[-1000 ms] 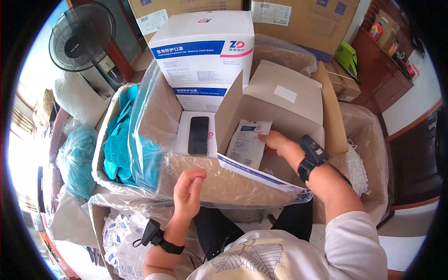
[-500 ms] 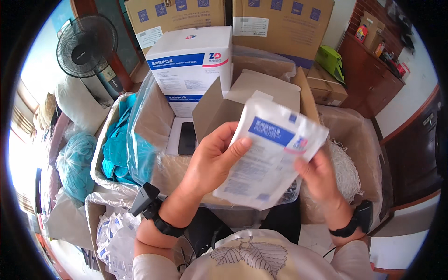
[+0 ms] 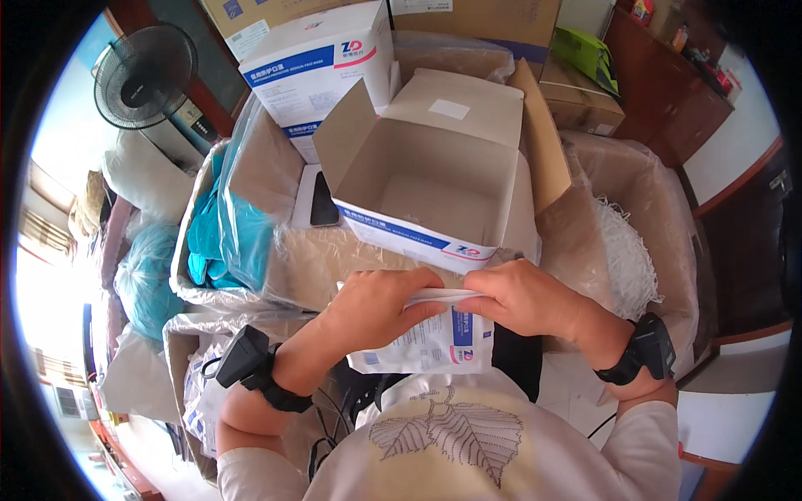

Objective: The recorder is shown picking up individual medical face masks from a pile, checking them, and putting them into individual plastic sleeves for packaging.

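Observation:
A flat white face mask packet [image 3: 424, 349] with blue printing hangs close to my body. My left hand [image 3: 376, 307] grips its upper edge between thumb and fingers. Pinching the same edge beside it is my right hand [image 3: 525, 299], so the two hands almost meet. The edge looks thick, like several layers together; how many cannot be counted. Just beyond my hands stands an open white box [image 3: 393, 230] with a blue stripe and raised flaps. Its inside shows bare grey card.
Two closed white boxes [image 3: 322, 63] and a dark phone [image 3: 324, 200] sit behind left in the plastic-lined carton. Teal cloth fills a bin [image 3: 180, 267] at left; small packets lie in another carton [image 3: 180, 334]. White stringy loops [image 3: 631, 267] lie in the right carton.
The packet has come down and nearer my body and turned. My hands moved from its sides to its upper edge, close together. The open box's inside now shows.

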Available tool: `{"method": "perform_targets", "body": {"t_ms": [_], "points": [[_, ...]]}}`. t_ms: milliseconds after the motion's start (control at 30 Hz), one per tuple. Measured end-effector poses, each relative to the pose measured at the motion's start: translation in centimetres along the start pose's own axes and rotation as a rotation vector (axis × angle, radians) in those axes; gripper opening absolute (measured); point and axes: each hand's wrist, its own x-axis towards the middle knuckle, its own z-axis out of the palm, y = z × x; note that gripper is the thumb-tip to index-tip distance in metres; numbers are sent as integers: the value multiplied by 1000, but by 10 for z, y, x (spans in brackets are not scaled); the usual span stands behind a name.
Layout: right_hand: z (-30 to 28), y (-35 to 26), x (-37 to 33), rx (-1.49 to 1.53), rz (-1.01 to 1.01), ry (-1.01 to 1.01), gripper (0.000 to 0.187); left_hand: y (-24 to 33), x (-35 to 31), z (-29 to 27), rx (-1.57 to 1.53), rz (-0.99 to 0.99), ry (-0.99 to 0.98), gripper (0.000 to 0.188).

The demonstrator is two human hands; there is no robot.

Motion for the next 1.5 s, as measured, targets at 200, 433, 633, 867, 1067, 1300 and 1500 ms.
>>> {"method": "perform_targets", "body": {"t_ms": [200, 433, 633, 867, 1067, 1300, 1500], "points": [[37, 10, -6, -144, 48, -103, 24, -3, -8, 28, 133, 48, -41, 14], [77, 30, -3, -446, -237, 116, 19, -46, -22, 83, -456, -126, 6, 20], [79, 8, 7, -380, -410, 290, 19, -74, -22, 96, -624, -383, 225, 24], [69, -42, 1, -279, -631, 306, 21, -191, -25, 73, -683, -642, 782, 36], [94, -2, -30, -98, -201, -11, 25, -108, -33, 20, -186, -297, 922, 25], [67, -27, 17, 38, 42, 249, 32, -74, -43, 31, -144, -132, 765, 13], [46, -5, 14, 173, 49, 697, 12, -90, -50, 43, -160, -260, 961, 17]]}}
